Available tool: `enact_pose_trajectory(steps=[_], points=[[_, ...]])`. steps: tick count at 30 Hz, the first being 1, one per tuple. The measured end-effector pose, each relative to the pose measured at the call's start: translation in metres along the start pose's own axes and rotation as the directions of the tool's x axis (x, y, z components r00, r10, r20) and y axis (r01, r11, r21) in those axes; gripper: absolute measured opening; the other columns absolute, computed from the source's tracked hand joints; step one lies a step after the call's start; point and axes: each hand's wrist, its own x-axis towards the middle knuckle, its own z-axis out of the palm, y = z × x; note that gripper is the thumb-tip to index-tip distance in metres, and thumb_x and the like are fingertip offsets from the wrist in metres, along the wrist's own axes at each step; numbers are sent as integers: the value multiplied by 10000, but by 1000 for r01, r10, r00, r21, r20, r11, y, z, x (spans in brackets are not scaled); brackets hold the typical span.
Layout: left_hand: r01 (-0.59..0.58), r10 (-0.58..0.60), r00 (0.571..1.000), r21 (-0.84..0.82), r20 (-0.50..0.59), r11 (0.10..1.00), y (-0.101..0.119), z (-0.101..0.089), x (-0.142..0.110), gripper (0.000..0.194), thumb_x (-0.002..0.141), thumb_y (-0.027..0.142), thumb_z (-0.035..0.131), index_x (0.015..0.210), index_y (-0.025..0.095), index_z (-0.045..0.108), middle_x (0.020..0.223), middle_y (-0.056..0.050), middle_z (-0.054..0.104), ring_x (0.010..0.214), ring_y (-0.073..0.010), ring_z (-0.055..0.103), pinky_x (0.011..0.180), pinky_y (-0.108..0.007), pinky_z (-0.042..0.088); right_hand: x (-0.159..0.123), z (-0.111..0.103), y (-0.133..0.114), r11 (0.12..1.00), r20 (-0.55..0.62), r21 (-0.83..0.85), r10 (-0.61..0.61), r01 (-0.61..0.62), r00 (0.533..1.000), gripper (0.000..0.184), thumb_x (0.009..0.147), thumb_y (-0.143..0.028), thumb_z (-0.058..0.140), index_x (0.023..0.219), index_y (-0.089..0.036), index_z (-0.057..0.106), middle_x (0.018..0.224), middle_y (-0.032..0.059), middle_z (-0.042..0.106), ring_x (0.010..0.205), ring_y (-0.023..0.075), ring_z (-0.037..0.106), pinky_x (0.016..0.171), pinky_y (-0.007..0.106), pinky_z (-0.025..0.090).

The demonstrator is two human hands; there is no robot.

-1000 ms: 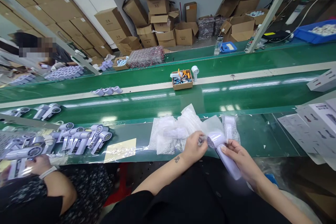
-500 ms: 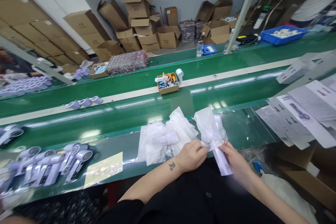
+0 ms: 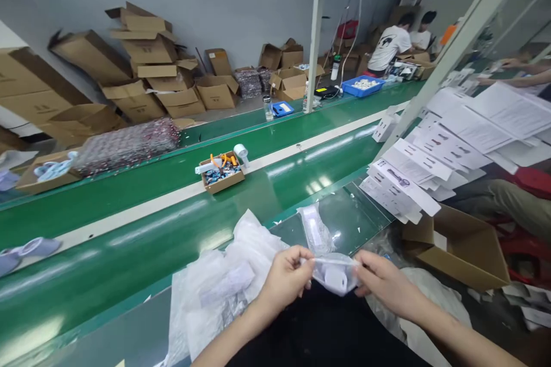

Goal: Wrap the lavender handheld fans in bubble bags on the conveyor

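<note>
My left hand (image 3: 284, 280) and my right hand (image 3: 381, 281) both pinch a clear bubble-wrap bag (image 3: 333, 275) with a pale lilac device inside, held between them just above my lap. Fingers of each hand are closed on the bag's edges. To the left of my left hand lies a heap of bubble-wrap bags (image 3: 219, 287) on the glass-topped bench. Another bagged device (image 3: 314, 230) lies on the bench just beyond my hands.
A green conveyor belt (image 3: 150, 241) runs across in front, carrying a small cardboard box of tools (image 3: 221, 172) and lilac parts (image 3: 30, 249) at far left. Printed white cartons (image 3: 430, 155) are stacked at right above an open cardboard box (image 3: 460, 246). Cardboard boxes pile against the far wall. People work at back right.
The view has swung to the right. The device was slid fully into the bubble bag, and both hands now hold the bagged device lower, near my lap.
</note>
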Motion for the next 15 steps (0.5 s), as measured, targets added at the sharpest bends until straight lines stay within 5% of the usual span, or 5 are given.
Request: enact_pose_trajectory(steps=[5,9,13,15], points=[[-34,34,999,79,-4,996,33,4,42,160,730,289,577,764,142,627,434,46,498,341,-80,429,343,-166,292,19,-20,-26,984,-58,-32,-178,176,982,301,904,-408,421,724,-198,540,915,41,548,654,140,600,588,276,503],[-115,122,992,157,-36,981,61,3,73,134,727,263,585,700,140,628,457,36,506,379,-77,460,378,-161,326,33,-42,-40,980,-76,19,-196,198,978,298,902,-406,416,743,-194,553,888,39,550,605,135,602,572,285,514],[-96,92,994,78,51,992,75,-2,98,234,772,369,591,776,139,635,494,21,525,376,-85,459,350,-166,312,53,-63,-41,928,-114,335,-131,162,985,266,857,-411,479,733,-190,561,732,6,554,580,149,585,547,289,502],[-207,206,976,14,72,978,75,-4,109,345,795,462,573,921,147,638,698,-39,623,529,-119,560,442,-194,416,63,-68,-38,832,-101,534,-112,149,989,232,823,-400,529,756,-185,582,692,-5,558,591,141,563,553,277,488]])
